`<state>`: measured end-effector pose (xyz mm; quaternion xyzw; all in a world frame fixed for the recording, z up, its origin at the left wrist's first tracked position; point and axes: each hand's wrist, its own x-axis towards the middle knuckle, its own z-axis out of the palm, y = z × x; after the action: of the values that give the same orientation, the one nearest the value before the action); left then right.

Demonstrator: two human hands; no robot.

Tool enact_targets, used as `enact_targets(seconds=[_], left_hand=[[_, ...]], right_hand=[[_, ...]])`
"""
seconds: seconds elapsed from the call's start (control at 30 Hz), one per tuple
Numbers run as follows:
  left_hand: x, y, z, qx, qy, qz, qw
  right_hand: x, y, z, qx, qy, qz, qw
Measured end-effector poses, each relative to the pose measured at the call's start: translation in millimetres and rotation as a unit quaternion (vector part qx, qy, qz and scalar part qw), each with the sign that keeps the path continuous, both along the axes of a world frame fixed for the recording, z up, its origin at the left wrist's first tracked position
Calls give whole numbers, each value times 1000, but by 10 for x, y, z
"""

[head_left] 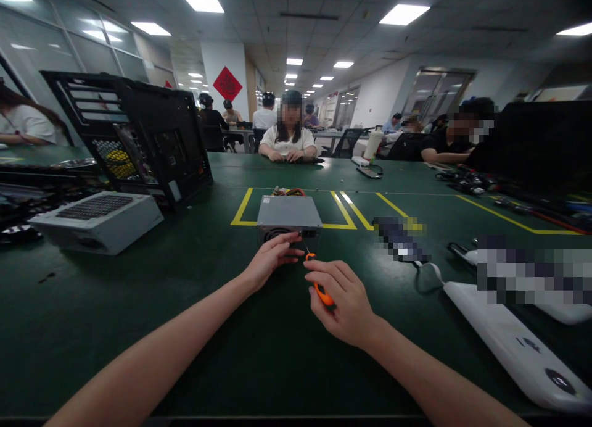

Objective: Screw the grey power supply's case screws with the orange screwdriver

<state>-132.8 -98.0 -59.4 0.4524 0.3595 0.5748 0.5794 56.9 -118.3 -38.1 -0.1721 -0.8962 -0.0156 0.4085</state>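
Note:
A grey computer power supply [289, 212] sits on the green table in front of me, its fan grille and socket facing me. My right hand [342, 300] is closed around an orange-and-black screwdriver [324, 293]. The thin shaft points up at the power supply's front face, beside the socket. Whether the tip sits in a screw is too small to tell. My left hand [276, 255] reaches to the same face with fingers stretched and apart, the index fingertip close to the screwdriver's tip. Bundled coloured cables [290, 192] lie behind the power supply.
At the left stand a black computer case [152, 137] and a second power supply [97, 220]. A white device [513, 340] with a strap lies at the right, near blurred items. Yellow tape [340, 226] marks the table. A person [289, 137] sits opposite; others sit around.

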Motion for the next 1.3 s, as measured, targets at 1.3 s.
enact_targets(seconds=[1.3], left_hand=[[-132, -32, -81, 152, 437, 131, 877]], right_hand=[[98, -23, 112, -191, 208, 38, 959]])
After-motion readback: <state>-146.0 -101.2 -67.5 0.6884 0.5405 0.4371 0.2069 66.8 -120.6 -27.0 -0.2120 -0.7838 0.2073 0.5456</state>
